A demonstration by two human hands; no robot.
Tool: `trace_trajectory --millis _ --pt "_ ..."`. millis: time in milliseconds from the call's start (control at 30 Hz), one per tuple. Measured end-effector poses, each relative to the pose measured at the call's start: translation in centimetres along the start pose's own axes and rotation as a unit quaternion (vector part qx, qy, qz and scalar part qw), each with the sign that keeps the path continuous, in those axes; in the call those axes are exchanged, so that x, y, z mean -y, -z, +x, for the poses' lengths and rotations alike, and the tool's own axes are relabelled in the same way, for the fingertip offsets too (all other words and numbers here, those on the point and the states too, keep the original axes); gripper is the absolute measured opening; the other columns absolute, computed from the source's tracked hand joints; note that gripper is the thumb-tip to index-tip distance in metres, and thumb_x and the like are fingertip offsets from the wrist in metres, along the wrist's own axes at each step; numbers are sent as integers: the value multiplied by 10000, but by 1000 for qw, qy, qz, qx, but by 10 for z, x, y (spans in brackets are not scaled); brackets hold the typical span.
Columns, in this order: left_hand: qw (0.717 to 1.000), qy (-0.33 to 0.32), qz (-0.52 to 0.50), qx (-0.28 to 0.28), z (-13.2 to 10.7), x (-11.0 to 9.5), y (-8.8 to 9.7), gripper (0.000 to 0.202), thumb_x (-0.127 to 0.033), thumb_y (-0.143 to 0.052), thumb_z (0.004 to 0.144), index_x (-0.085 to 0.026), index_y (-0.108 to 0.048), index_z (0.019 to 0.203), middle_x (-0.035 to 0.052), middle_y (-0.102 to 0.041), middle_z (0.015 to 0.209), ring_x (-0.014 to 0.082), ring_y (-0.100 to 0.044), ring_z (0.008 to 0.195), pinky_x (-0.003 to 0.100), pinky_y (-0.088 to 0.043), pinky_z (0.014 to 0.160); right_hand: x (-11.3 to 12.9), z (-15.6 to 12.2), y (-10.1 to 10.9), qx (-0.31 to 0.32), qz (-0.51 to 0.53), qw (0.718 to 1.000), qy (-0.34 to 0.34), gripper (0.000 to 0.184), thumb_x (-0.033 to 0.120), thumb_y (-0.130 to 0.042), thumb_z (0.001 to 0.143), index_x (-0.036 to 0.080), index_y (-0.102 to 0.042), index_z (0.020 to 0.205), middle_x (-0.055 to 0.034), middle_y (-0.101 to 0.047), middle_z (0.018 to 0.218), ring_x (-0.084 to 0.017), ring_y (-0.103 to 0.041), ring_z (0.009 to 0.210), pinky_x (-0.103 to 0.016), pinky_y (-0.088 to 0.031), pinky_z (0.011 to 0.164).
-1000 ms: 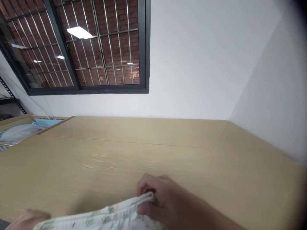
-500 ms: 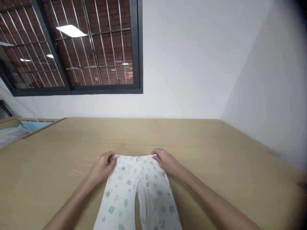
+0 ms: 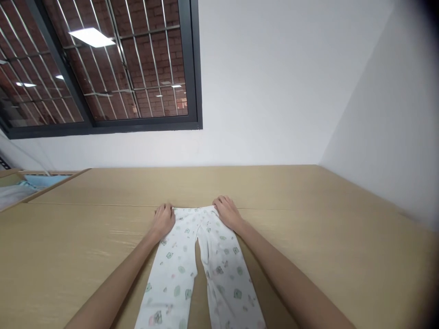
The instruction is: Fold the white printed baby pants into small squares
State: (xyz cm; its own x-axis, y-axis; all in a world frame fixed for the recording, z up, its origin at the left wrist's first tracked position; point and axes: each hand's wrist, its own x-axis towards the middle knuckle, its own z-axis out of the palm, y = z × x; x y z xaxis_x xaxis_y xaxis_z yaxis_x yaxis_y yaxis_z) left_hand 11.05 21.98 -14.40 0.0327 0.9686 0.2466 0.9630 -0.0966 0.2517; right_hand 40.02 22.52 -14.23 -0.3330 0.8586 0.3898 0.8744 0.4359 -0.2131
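White pants (image 3: 176, 260) with a print of small green and pink figures lie on the tan table, legs toward me and waistband away. My left hand (image 3: 164, 220) is closed on the left corner of the waistband. At the right corner, my right hand (image 3: 227, 212) grips the fabric with its fingers curled over the edge. Between the two legs a strip of table shows. The lower ends of the legs run out of view at the bottom.
The tan table (image 3: 325, 237) has a seam across it and meets a white wall (image 3: 274, 91) at the back. At the far left stands an open box (image 3: 56, 187) with blue and white material inside. A barred window (image 3: 137, 124) is above.
Both hands have moved away from me across the table, drawing the waistband up near the seam. More of the pant legs shows now, and the gap between them looks wider.
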Motion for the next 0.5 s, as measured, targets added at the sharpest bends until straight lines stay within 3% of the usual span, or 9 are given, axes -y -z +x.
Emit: trace_trajectory --millis 133,300,400,500 --pt "999 39 20 -4 16 -12 -4 265 -358 -487 1004 -154 -598 1132 85 -621 1167 252 -564 1140 474 -404 1017 -12 12 -7 7 -1 1000 -18 246 127 -435 1012 177 -668 1073 -114 -621 1120 -250 -508 1069 -358 -364 924" --pt "999 46 12 -10 13 -30 5 303 -184 -423 958 -106 -548 1224 180 -586 1240 317 -525 1182 475 -373 993 -16 15 -13 9 15 998 -55 264 160 -422 1027 182 -656 1147 -120 -627 1184 -251 -506 1140 -372 -352 955" --pt "1000 1 1 -6 -6 -56 23 383 -165 -437 920 -102 -491 1294 204 -545 1317 349 -476 1233 494 -337 1013 -17 14 -16 7 33 996 -79 265 180 -436 1025 169 -626 1209 -134 -613 1244 -266 -495 1188 -392 -347 971" --pt "995 -88 -22 37 -49 -96 44 252 -226 -442 940 -162 -574 1145 134 -625 1211 296 -534 1168 436 -370 993 -21 15 -16 6 55 993 -101 261 211 -474 1014 160 -613 1229 -145 -598 1284 -282 -488 1214 -408 -343 990"
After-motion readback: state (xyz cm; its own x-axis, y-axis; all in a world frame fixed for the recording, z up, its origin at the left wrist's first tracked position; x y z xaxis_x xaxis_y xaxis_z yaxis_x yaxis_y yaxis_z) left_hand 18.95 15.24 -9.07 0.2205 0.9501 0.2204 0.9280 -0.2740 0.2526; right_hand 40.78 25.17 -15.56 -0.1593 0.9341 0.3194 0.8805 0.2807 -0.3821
